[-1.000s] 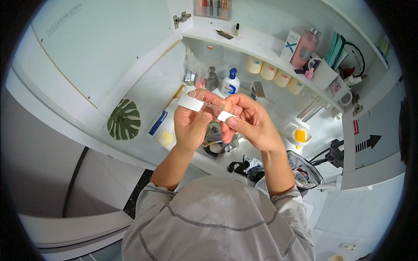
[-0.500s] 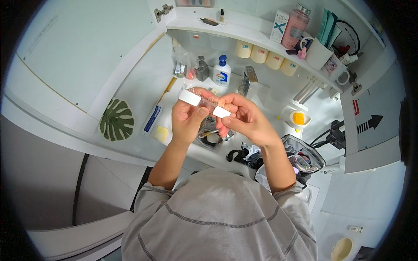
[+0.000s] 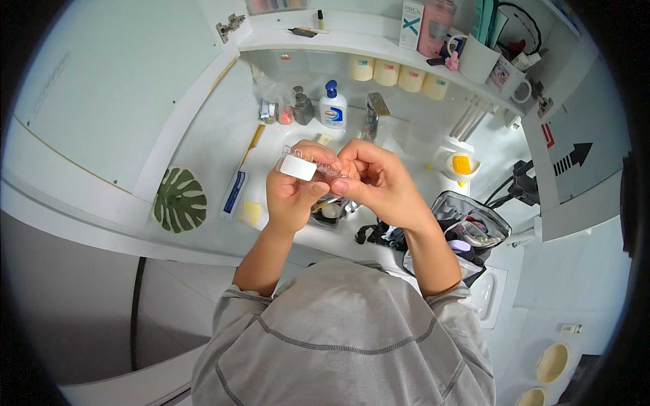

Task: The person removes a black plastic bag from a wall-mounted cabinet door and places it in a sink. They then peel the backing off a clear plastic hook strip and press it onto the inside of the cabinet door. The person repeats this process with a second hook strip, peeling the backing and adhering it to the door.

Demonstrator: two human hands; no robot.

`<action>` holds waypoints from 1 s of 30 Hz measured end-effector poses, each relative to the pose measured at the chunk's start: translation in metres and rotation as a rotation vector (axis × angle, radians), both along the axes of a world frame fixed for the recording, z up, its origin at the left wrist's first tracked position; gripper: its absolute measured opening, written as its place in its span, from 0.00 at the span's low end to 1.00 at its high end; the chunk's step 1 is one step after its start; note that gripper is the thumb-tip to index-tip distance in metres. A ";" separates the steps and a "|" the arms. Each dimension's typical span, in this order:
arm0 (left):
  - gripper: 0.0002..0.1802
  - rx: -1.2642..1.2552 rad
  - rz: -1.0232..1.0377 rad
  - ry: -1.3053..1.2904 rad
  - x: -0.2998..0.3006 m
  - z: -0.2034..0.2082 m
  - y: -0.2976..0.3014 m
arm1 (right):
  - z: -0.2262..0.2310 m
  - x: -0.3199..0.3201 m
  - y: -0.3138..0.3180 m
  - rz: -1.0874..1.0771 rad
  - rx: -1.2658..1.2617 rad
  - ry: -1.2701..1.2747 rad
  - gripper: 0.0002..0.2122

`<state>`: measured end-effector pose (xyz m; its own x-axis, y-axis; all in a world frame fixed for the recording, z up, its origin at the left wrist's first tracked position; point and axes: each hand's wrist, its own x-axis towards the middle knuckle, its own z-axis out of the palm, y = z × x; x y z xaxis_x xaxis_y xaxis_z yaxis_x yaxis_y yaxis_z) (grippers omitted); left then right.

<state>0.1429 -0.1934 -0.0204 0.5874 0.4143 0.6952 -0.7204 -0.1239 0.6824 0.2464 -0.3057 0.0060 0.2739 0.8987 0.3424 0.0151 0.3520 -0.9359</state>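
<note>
My left hand [image 3: 290,197] grips one end of a clear plastic hook strip [image 3: 325,170], a see-through bar with small prongs along its edge. A white rectangular pad [image 3: 296,168] shows on that end, above my left thumb. The fingers of my right hand [image 3: 380,179] are closed round the other end, thumb pressed on it, hiding that end. Both hands are above the white washbasin counter. Below them lies a clear pouch [image 3: 330,211] of small cosmetics, partly covered by my hands.
Behind my hands stand a white pump bottle with a blue top [image 3: 332,108], a grey pump bottle [image 3: 302,108] and a faucet [image 3: 374,115]. Yellowish cups [image 3: 386,71] hang beneath the cabinet shelf. An open black bag [image 3: 470,227] sits right; a toothpaste box [image 3: 234,193] lies left.
The white pad on the strip's right end, visible before, no longer shows; my right thumb and fingers now cover that end. The view has shifted slightly.
</note>
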 end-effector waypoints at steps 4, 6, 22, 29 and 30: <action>0.20 0.016 0.034 0.007 0.002 -0.004 0.000 | 0.003 -0.002 -0.007 0.023 -0.048 0.057 0.06; 0.19 -0.020 -0.015 0.004 0.002 -0.004 0.001 | 0.003 -0.002 -0.010 0.048 -0.068 0.097 0.06; 0.14 0.059 -0.155 -0.040 0.006 0.010 0.003 | 0.016 -0.014 -0.022 -0.407 0.082 -0.356 0.05; 0.13 0.083 -0.162 -0.048 0.010 0.008 0.006 | 0.019 -0.015 -0.022 -0.413 0.071 -0.347 0.04; 0.13 0.056 -0.181 -0.037 0.009 0.008 0.005 | 0.019 -0.014 -0.022 -0.393 0.053 -0.314 0.04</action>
